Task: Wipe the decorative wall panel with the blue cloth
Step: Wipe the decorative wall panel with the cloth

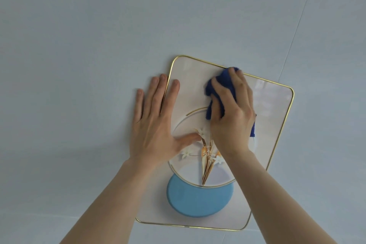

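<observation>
Right hand point(231, 111) presses blue cloth point(217, 87) against decorative wall panel point(273, 109), fingers clamped on it. Left hand point(156, 125) lies flat across the panel's left edge, fingers spread apart.

I see two bare forearms — no sleeves, no watch, no rings — ending in a left hand point(156, 125) and right hand point(231, 117) with short, unpainted nails.

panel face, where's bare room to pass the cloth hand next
Free: the panel right side between the right hand with the blue cloth and the gold rim, and the strip below the blue disc. Crowded: centre and left edge, under the left hand.
</observation>
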`<act>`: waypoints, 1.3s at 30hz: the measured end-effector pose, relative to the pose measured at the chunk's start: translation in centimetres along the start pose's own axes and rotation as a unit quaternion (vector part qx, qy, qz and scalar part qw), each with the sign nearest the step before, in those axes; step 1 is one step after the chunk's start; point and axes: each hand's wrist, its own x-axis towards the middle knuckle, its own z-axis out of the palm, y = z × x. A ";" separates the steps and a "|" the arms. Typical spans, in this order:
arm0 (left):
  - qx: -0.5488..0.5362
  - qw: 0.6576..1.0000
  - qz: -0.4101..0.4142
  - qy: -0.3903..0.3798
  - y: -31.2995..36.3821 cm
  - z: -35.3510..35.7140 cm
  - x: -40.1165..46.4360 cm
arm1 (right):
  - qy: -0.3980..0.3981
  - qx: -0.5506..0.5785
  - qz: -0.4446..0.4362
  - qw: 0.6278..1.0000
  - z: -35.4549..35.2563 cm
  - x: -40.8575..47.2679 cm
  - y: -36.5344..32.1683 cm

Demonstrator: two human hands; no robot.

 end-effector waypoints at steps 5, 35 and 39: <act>-0.001 1.000 -0.001 -0.003 0.0 0.0 0.0 | -0.076 -0.011 -0.132 0.988 -1.5 -0.9 2.1; -0.013 1.000 -0.008 -0.022 0.0 -0.3 -0.1 | -0.045 -0.051 -0.061 0.996 -3.2 -2.8 4.5; -0.016 1.000 -0.010 -0.021 0.0 -0.3 -0.1 | -0.037 -0.045 -0.041 0.997 -2.7 -4.3 4.1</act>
